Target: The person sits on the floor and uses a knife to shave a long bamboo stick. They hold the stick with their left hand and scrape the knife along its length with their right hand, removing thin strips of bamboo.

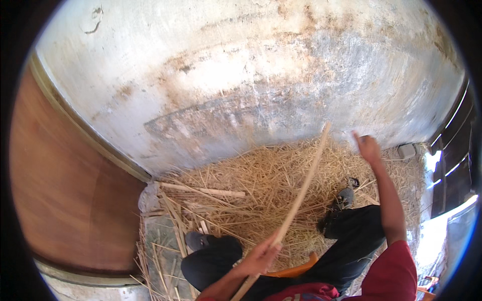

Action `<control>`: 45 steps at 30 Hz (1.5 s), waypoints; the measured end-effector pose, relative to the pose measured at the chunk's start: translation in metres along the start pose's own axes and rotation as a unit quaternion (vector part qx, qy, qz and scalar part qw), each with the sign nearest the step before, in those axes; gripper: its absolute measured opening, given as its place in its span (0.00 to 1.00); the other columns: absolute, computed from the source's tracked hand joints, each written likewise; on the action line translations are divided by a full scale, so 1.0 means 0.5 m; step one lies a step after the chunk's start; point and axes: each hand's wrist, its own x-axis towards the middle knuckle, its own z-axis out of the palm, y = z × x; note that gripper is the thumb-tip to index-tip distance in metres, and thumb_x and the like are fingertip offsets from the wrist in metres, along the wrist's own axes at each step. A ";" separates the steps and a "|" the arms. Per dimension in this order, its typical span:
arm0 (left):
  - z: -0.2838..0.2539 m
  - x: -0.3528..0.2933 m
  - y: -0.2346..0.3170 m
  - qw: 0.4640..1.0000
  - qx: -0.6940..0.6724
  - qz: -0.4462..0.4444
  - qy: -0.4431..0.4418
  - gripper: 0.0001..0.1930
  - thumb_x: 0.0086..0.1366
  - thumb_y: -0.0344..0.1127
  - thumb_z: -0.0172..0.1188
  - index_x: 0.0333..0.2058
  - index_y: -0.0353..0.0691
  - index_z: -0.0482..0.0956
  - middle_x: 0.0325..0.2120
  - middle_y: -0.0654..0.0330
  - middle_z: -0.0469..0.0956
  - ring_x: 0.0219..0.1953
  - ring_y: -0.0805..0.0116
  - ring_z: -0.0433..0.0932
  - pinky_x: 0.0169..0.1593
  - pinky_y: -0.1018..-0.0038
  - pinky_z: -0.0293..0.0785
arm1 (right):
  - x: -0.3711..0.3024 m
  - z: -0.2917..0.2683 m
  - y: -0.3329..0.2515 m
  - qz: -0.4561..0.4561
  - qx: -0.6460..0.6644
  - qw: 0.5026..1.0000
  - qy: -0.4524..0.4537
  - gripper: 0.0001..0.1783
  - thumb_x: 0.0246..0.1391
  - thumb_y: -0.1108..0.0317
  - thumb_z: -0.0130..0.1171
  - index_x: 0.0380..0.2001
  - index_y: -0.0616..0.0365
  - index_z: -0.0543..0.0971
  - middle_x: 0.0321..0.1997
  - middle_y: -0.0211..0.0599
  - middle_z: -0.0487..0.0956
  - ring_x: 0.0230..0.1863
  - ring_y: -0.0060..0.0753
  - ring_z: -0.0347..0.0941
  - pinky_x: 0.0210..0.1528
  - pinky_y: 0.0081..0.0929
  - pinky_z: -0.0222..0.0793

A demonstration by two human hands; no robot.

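My left hand [260,257] is closed round the lower part of a long, pale strip of split bamboo or wood [304,189]. The strip slants up and away to the right, its far tip close to the foot of the wall, its near end passing down by my lap. Off to the right of that tip, my right hand [369,149] is raised with the arm stretched forward. It is blurred; its fingers look curled in, with one digit or a small tip pointing up. Whatever is in it is too smeared to make out.
Straw-like shavings [271,170] cover the ground up to a stained whitewashed wall [241,75]. Loose strips [216,191] lie left of my feet. A brown panel [75,185] stands at the left. A grey block [406,151] sits at the right; something orange [293,270] shows between my legs.
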 end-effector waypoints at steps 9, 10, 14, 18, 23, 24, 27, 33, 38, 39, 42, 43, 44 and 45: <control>-0.008 0.028 0.036 0.998 -0.046 0.032 0.036 0.30 0.72 0.38 0.44 0.68 0.45 0.44 0.21 0.70 0.63 0.14 0.85 0.62 0.16 0.83 0.63 | -0.316 -0.017 -0.308 -0.435 0.032 0.881 -0.182 0.37 0.49 0.28 0.48 0.20 0.55 0.79 0.11 0.39 0.72 0.16 0.45 0.73 0.20 0.40 0.67; -0.007 0.025 0.044 0.998 -0.043 0.022 0.045 0.30 0.72 0.38 0.44 0.68 0.45 0.44 0.21 0.70 0.63 0.14 0.84 0.62 0.16 0.83 0.63 | -0.321 -0.014 -0.309 -0.447 0.035 0.872 -0.194 0.37 0.49 0.27 0.48 0.19 0.55 0.79 0.11 0.40 0.72 0.15 0.45 0.73 0.19 0.40 0.67; -0.020 0.017 0.040 0.994 -0.100 -0.003 0.053 0.31 0.72 0.38 0.45 0.68 0.45 0.44 0.21 0.69 0.63 0.15 0.84 0.62 0.17 0.83 0.63 | -0.296 0.007 -0.304 -0.390 0.018 0.902 -0.183 0.39 0.48 0.26 0.46 0.16 0.55 0.77 0.10 0.40 0.72 0.14 0.46 0.73 0.17 0.40 0.66; -0.011 0.010 0.048 0.996 -0.055 -0.009 0.075 0.31 0.71 0.38 0.46 0.68 0.45 0.43 0.21 0.70 0.63 0.15 0.84 0.62 0.17 0.83 0.62 | -0.323 0.006 -0.308 -0.425 0.047 0.885 -0.183 0.39 0.45 0.25 0.48 0.13 0.54 0.74 0.09 0.39 0.71 0.14 0.45 0.72 0.16 0.37 0.65; -0.007 0.008 0.051 0.996 -0.060 0.014 0.072 0.32 0.71 0.38 0.46 0.68 0.44 0.42 0.20 0.70 0.63 0.15 0.84 0.62 0.16 0.83 0.62 | -0.267 0.035 -0.299 -0.471 0.007 0.876 -0.102 0.41 0.43 0.22 0.47 0.15 0.55 0.77 0.09 0.39 0.71 0.14 0.40 0.73 0.17 0.38 0.66; -0.009 0.011 0.050 0.996 -0.057 0.021 0.072 0.32 0.71 0.37 0.45 0.68 0.43 0.42 0.19 0.70 0.63 0.14 0.84 0.62 0.16 0.83 0.62 | -0.259 0.044 -0.301 -0.478 0.015 0.873 -0.094 0.41 0.42 0.22 0.48 0.15 0.55 0.76 0.09 0.38 0.70 0.13 0.40 0.72 0.16 0.37 0.66; -0.014 0.018 0.049 0.995 -0.055 0.040 0.066 0.32 0.71 0.37 0.45 0.68 0.42 0.42 0.18 0.71 0.62 0.14 0.84 0.62 0.16 0.83 0.62 | -0.239 0.057 -0.303 -0.494 0.045 0.868 -0.029 0.41 0.40 0.21 0.50 0.10 0.53 0.73 0.07 0.35 0.67 0.10 0.38 0.68 0.16 0.34 0.64; 0.010 -0.019 0.039 0.999 -0.035 -0.014 0.008 0.32 0.71 0.38 0.46 0.68 0.43 0.42 0.18 0.70 0.63 0.13 0.84 0.63 0.16 0.83 0.63 | -0.038 0.052 -0.181 -0.129 -0.023 0.989 -0.063 0.41 0.53 0.25 0.36 0.15 0.52 0.76 0.12 0.30 0.72 0.13 0.30 0.70 0.18 0.32 0.66; -0.017 -0.013 0.016 0.998 -0.044 0.012 0.050 0.32 0.71 0.37 0.47 0.68 0.42 0.43 0.18 0.70 0.64 0.13 0.84 0.63 0.15 0.83 0.63 | -0.252 0.050 -0.280 -0.288 0.014 0.944 -0.161 0.42 0.48 0.23 0.40 0.18 0.53 0.79 0.13 0.38 0.74 0.15 0.40 0.73 0.21 0.38 0.68; -0.019 -0.007 0.017 0.997 -0.054 0.030 0.055 0.32 0.70 0.37 0.47 0.68 0.42 0.43 0.18 0.70 0.64 0.13 0.84 0.63 0.15 0.83 0.63 | -0.302 0.036 -0.300 -0.360 0.014 0.917 -0.169 0.42 0.46 0.22 0.42 0.18 0.53 0.80 0.13 0.39 0.74 0.16 0.42 0.74 0.21 0.39 0.69; -0.025 -0.004 -0.001 0.995 -0.043 0.057 0.064 0.32 0.70 0.37 0.47 0.68 0.41 0.43 0.19 0.69 0.66 0.13 0.84 0.64 0.15 0.83 0.64 | -0.333 0.026 -0.315 -0.451 0.027 0.874 -0.178 0.37 0.44 0.26 0.52 0.17 0.53 0.80 0.12 0.38 0.73 0.14 0.41 0.72 0.19 0.37 0.68; -0.023 0.002 -0.005 0.995 -0.038 0.073 0.059 0.33 0.70 0.37 0.48 0.68 0.41 0.43 0.19 0.69 0.66 0.13 0.84 0.64 0.15 0.83 0.64 | -0.312 0.045 -0.306 -0.409 0.041 0.903 -0.127 0.38 0.45 0.26 0.51 0.16 0.53 0.79 0.11 0.38 0.73 0.14 0.41 0.72 0.19 0.37 0.68; -0.017 -0.002 -0.006 0.996 -0.036 0.052 0.058 0.33 0.70 0.37 0.48 0.68 0.41 0.43 0.19 0.68 0.66 0.13 0.84 0.64 0.15 0.83 0.64 | -0.269 0.071 -0.289 -0.364 0.055 0.927 -0.076 0.38 0.47 0.26 0.50 0.15 0.54 0.78 0.11 0.38 0.73 0.14 0.40 0.72 0.18 0.37 0.67; -0.008 -0.008 0.002 0.997 -0.033 0.031 0.057 0.33 0.70 0.37 0.48 0.67 0.41 0.43 0.19 0.68 0.66 0.13 0.84 0.64 0.15 0.83 0.64 | -0.208 0.081 -0.277 -0.282 0.024 0.956 -0.076 0.38 0.49 0.27 0.49 0.14 0.54 0.78 0.11 0.38 0.73 0.14 0.40 0.72 0.18 0.37 0.67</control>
